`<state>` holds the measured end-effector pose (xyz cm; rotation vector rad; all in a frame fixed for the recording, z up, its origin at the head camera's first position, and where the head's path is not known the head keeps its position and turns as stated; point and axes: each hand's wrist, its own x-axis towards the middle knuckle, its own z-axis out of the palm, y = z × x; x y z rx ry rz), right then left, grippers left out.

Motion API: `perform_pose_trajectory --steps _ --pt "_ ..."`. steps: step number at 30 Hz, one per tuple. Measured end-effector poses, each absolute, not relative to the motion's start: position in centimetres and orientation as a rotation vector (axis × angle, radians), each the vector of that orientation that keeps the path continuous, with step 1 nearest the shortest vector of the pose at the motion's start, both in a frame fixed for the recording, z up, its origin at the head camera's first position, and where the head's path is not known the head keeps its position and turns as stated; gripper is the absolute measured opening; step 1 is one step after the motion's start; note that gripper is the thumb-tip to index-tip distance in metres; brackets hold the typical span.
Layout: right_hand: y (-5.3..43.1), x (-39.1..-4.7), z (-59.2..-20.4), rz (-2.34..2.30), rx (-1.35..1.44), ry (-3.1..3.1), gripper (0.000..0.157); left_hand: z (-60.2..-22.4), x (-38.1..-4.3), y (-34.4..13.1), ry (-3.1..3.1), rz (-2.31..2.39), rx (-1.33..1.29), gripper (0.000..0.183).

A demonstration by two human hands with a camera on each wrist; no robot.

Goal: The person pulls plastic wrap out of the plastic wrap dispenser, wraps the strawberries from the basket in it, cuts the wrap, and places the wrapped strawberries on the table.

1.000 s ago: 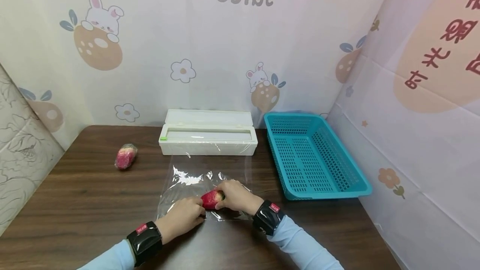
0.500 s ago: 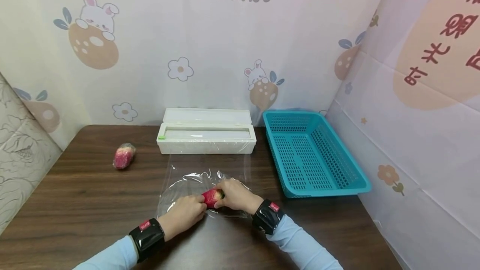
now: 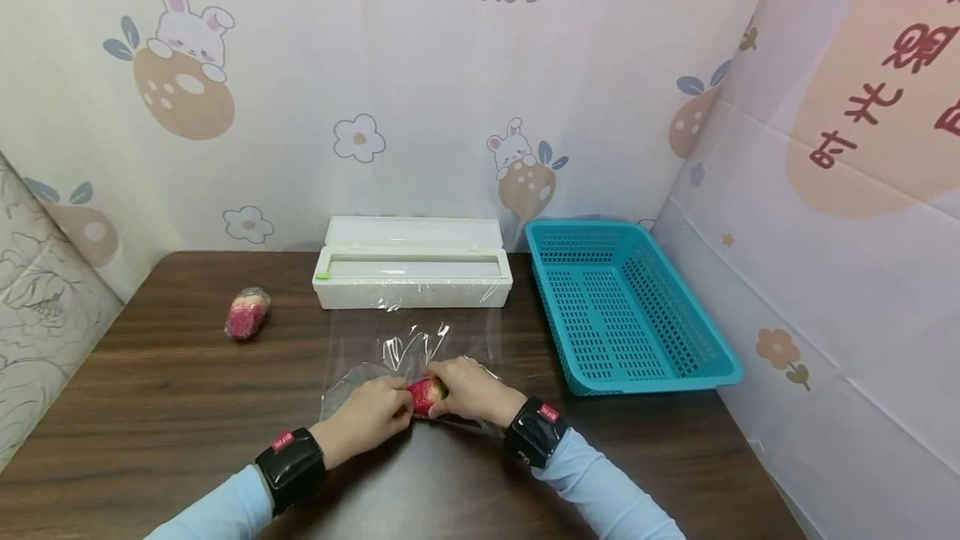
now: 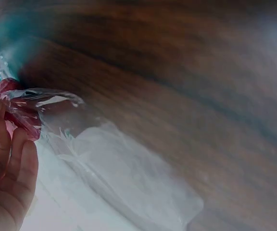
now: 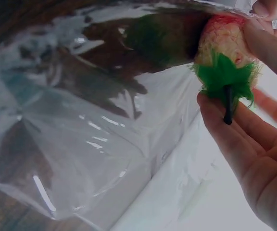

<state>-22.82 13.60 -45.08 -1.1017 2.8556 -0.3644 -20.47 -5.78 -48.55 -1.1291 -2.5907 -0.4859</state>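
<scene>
A red-and-cream artificial fruit with a green leafy cap and a dark stem lies low over the near middle of the brown wood-grain desk, between the person's two hands, its leafy end toward the right. The right hand grips it near that end, thumb on one side and fingers on the other. The left hand is at the red end, thumb and fingertips pinched together on the thin clear plastic film gathered there. The film passes over the red part, creased and shiny, and stretches back across the desk to a long white box with its lid raised.

To the left of the box, well apart from the hands, lies a second red-and-cream fruit in clear wrap. Right of the box stands a turquoise perforated plastic basket. Black bands circle both wrists, below light blue sleeves. Behind hangs a pale printed cloth.
</scene>
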Motion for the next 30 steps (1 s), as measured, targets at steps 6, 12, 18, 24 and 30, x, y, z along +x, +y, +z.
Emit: perform_pose_trajectory --steps 6,12,18,24,30 --pt "13.6 -22.7 -45.0 -0.275 -1.24 2.846 0.031 -48.3 -20.8 -5.9 -2.676 -0.602 -1.121 0.011" --pt "13.3 -22.1 -45.7 -0.18 -1.222 2.872 0.06 -48.2 -21.0 -6.0 -2.679 -0.64 -1.12 0.011" --pt "12.9 -21.3 -46.6 0.062 -1.272 2.991 0.054 -48.2 -21.1 -6.2 -2.712 -0.648 -1.096 0.011" --pt "13.0 -21.3 -46.5 0.047 -1.337 3.02 0.044 -47.5 -21.0 -6.3 -2.695 -0.634 -1.054 0.012" --pt "13.1 -21.6 -46.1 -0.072 -1.315 2.978 0.045 -46.9 -20.1 -5.8 -2.792 -0.56 -0.829 0.026"
